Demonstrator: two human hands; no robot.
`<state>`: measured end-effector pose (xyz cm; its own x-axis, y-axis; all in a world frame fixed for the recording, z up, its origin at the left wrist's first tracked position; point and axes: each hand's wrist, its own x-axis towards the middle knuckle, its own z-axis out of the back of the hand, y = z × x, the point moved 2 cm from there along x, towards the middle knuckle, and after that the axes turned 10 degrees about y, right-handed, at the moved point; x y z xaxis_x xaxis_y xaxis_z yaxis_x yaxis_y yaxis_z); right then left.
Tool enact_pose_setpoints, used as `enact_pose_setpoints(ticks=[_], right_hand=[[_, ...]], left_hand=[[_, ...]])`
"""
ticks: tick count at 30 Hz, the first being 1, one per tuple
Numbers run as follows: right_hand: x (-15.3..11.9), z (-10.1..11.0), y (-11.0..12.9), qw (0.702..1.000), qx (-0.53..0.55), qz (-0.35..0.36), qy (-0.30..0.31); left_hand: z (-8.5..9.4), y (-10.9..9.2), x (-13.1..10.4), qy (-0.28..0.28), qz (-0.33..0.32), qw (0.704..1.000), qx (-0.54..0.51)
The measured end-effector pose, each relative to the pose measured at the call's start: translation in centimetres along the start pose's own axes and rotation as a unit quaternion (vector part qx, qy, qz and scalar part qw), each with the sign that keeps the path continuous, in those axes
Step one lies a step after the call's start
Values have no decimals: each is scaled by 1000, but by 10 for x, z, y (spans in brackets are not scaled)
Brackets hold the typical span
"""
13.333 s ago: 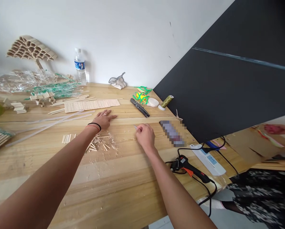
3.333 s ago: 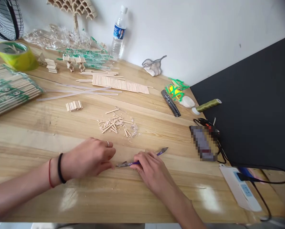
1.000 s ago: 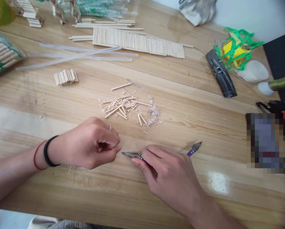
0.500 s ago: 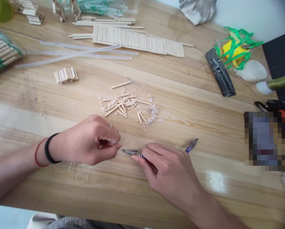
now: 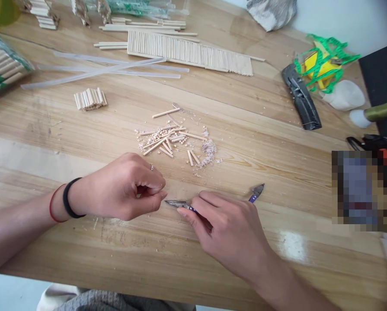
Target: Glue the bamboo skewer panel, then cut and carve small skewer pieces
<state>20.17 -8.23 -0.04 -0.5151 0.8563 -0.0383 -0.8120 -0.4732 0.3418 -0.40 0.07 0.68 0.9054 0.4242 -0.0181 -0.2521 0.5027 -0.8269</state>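
My left hand (image 5: 128,188) is closed in a pinch near the middle of the table; whatever lies between its thumb and fingers is too small to make out. Just to its right, my right hand (image 5: 228,224) is wrapped round a small blue-handled cutting tool (image 5: 177,204), whose pointed metal tip faces my left fingertips. Another pointed metal part with a blue piece (image 5: 257,192) sticks out beyond my right knuckles. Past both hands lies a loose pile of short wooden sticks (image 5: 167,137) with tiny cut bits and pale shavings (image 5: 209,151).
A small stick bundle (image 5: 91,99), clear glue sticks (image 5: 109,68) and a long panel of sticks (image 5: 187,52) lie farther back. A packet of sticks (image 5: 5,65) is at left. At right are a black tool (image 5: 301,97), green-and-yellow item (image 5: 323,65) and white-capped bottle (image 5: 358,119).
The pointed part beyond my right hand has shifted slightly left and up. Both hands keep nearly the same pose, and the view has moved a little.
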Motion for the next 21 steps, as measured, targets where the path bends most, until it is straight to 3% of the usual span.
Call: enact_pose_setpoints(ticks=[11, 16, 21], right_hand=[[-2, -8, 3, 998, -20, -34, -53], [-1, -2, -2, 1000, 8, 16, -14], [0, 1, -1, 1000, 13, 7, 7]], left_hand=[[0, 1, -1, 5, 6, 1000, 10], [1, 0, -1, 8, 6, 1000, 5], [0, 0, 0, 9, 10, 1000, 2]])
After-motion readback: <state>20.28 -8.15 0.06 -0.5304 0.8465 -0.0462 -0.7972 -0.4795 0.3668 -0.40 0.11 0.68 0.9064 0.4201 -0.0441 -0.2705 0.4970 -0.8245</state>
